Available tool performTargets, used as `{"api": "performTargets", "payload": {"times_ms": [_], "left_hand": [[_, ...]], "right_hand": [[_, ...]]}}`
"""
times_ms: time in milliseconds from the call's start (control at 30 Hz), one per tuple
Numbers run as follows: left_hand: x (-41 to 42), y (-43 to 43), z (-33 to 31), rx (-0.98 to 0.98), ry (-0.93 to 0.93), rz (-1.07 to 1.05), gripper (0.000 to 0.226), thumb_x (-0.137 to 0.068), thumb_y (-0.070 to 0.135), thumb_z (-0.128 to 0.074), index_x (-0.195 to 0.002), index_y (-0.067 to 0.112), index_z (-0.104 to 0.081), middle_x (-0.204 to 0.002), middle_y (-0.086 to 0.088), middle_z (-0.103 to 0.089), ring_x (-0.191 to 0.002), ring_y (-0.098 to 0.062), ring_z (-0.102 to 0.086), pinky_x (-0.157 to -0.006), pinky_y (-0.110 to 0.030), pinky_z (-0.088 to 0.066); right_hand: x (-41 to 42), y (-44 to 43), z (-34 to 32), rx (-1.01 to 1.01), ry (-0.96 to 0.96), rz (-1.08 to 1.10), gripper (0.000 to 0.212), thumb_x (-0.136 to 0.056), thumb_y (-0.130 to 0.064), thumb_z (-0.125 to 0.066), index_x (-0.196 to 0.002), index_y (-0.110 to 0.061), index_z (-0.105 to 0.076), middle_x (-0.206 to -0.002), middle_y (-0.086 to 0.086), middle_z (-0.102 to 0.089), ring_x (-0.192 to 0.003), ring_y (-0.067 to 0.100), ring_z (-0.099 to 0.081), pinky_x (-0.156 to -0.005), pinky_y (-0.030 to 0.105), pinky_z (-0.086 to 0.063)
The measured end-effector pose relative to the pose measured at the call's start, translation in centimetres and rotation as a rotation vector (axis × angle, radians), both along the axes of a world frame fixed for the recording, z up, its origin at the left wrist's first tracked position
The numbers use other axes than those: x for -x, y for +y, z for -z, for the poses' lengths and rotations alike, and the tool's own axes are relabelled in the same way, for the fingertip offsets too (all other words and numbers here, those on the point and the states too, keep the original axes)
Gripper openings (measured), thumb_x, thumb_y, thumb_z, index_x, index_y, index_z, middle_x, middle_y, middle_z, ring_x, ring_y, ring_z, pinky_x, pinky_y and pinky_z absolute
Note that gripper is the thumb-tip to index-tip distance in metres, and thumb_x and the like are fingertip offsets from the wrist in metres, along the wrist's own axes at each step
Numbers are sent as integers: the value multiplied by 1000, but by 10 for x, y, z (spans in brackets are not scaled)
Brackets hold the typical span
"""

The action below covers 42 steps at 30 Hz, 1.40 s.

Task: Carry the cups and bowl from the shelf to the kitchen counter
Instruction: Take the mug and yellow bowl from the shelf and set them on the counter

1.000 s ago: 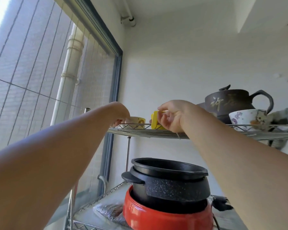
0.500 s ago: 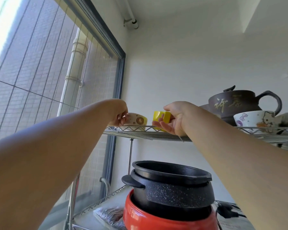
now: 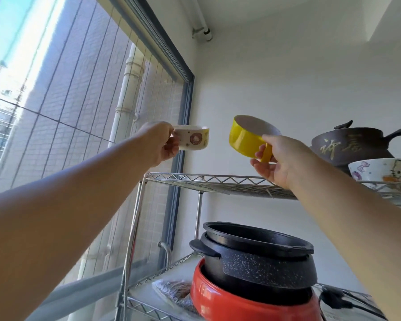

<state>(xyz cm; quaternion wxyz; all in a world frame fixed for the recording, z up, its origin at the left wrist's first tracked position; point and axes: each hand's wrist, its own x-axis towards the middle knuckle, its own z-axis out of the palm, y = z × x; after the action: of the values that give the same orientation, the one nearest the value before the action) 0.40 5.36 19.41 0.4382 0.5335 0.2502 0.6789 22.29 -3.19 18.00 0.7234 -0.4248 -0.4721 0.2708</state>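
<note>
My left hand (image 3: 156, 142) grips a cream cup (image 3: 193, 140) with a round cartoon print, held upright above the top wire shelf (image 3: 220, 184). A yellow cup (image 3: 248, 137) with a white inside is tilted in my right hand (image 3: 276, 163), whose fingers hold its handle; it also hangs above the shelf. At the right end of that shelf sits a white bowl (image 3: 380, 172) with a cartoon cat print, partly cut off by the frame edge.
A dark brown teapot (image 3: 352, 144) with gold lettering stands behind the bowl. On the lower shelf a black pot (image 3: 259, 258) sits stacked in a red pot (image 3: 241, 304), with a black cable (image 3: 340, 300) beside them. A barred window (image 3: 79, 112) fills the left.
Both cups have been lifted off the top shelf and now hang above it. The yellow cup has tipped so its white inside shows.
</note>
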Motion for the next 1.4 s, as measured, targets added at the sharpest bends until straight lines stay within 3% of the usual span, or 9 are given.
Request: {"api": "performTargets", "payload": {"times_ms": [133,267,400,500,600,867,967,1067,1400], "left_hand": [[40,-26,40,-36,-90,57,11,-96,4,-50,-105,1,-54,-75,-9,-52,-57,-15,-57,-46,-24,-56],[74,-56,108,-21,-126,93,4,-93,5,-56,-93,2,-58,-71,-8,-57,-47,-12,-65,-53,-28,-57],[91,-75,178,26,-123,133,19,-92,7,-59,-74,3,-59,-56,-5,-64,-49,-15,-65,-50,-27,-56],[90,-85,240,98,-107,185,33,-93,9,-57,-61,7,-60,-55,-6,-65,-47,-16,-64,-47,-26,-55],[81,-96,311,152,-39,241,49,-94,11,-53,-47,16,-67,-61,-5,-67,-50,-15,-63,-49,-26,-55],[26,-151,480,386,79,319,47,-94,3,-47,-54,16,-68,-61,-3,-66,-50,-16,-62,-47,-24,-54],[0,-176,529,495,91,320,47,-94,-1,-45,-55,16,-66,-60,-4,-64,-48,-16,-60,-46,-24,-53],[-24,-205,573,610,106,314,48,-94,-2,-44,-56,16,-66,-58,-4,-63,-46,-16,-59,-44,-23,-52],[-51,-281,646,791,201,341,47,-94,2,-45,-57,18,-68,-61,-1,-67,-52,-12,-63,-47,-23,-53]], "right_hand": [[-3,-26,26,-88,-1,1,30,-93,-36,-55,-72,-14,-56,-67,0,-56,-57,16,-61,-37,15,-48],[-1,-54,82,-103,-28,-55,33,-94,-39,-53,-68,-19,-55,-44,-9,-59,-36,6,-61,-37,13,-47],[6,-79,154,-65,-37,-108,38,-93,-40,-51,-60,-23,-59,-48,-10,-63,-37,6,-61,-37,13,-47],[12,-96,220,17,-30,-149,49,-91,-40,-53,-47,-22,-65,-52,-8,-63,-39,8,-61,-38,14,-46],[9,-113,294,95,-35,-143,47,-92,-36,-52,-49,-23,-66,-54,-7,-63,-41,8,-60,-39,15,-46],[-14,-189,466,380,60,-60,26,-70,-41,-63,-56,-19,-67,-56,-1,-60,-43,12,-56,-39,18,-46],[-30,-220,516,534,76,5,31,-84,-33,-61,-59,-17,-64,-56,2,-59,-45,13,-55,-40,19,-45],[-48,-252,553,647,130,42,34,-93,-20,-56,-60,-16,-64,-57,0,-60,-45,12,-56,-40,19,-45],[-74,-330,604,808,190,73,32,-92,-21,-57,-62,-20,-68,-58,-1,-59,-50,15,-57,-43,23,-47]]}}
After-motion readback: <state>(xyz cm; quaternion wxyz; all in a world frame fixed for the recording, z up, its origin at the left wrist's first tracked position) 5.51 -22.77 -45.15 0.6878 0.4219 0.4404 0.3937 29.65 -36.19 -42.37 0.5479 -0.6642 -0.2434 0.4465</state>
